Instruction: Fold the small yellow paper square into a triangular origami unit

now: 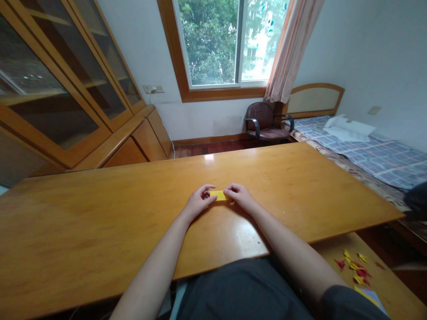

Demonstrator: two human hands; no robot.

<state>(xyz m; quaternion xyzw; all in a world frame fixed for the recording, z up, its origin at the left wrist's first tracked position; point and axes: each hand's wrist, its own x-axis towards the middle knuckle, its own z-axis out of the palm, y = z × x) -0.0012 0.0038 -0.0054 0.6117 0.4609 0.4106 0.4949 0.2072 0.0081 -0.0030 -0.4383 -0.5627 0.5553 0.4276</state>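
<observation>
A small yellow strip of folded paper (219, 195) is held level between my two hands, just above the wooden table (116, 213). My left hand (199, 202) pinches its left end, thumb along the near edge and index finger arched behind. At the other end, my right hand (239, 195) grips the paper between thumb and fingers. The paper's ends are partly covered by my fingertips.
On a lower wooden surface at the right lie several red and yellow folded paper figures (358, 269) beside a stack of paper sheets (372, 295). A brown armchair (265, 120) stands beyond the table, near a bed (360, 142). Glass-doored cabinets (83, 89) line the left.
</observation>
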